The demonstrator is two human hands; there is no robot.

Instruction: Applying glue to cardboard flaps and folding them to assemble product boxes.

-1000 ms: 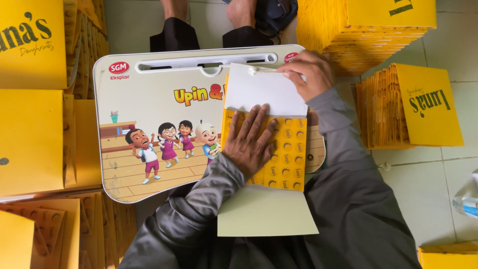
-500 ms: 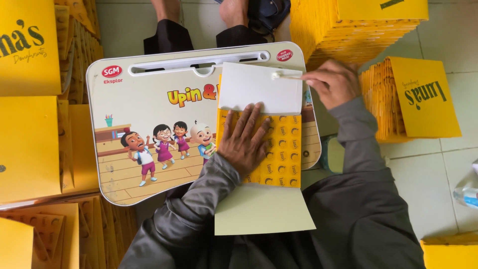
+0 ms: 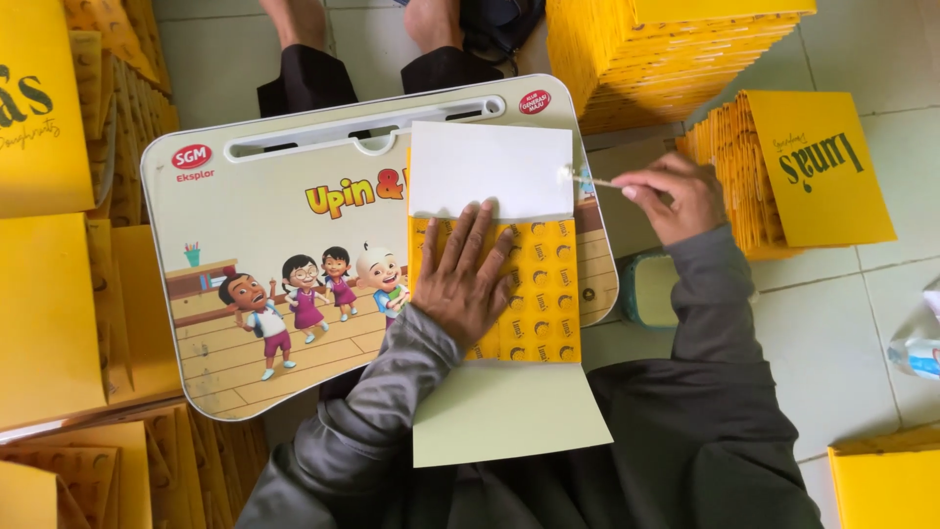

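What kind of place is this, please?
Probably an informal floor workspace for assembling packaging: tiled floor, stacks of flat yellow cardboard all around, and a cartoon-printed lap desk used as the work surface.

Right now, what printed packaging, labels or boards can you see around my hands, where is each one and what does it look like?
Lap board: in the middle, rounded, pale, with cartoon children.
Flat carton: on the board under the left hand, yellow patterned panel with white flaps.
Yellow sleeve stack: beside the right hand, dark lettering.
Tall yellow stack: top right.
Yellow sheets: left edge, plain.
Red oval label: board's top left corner.
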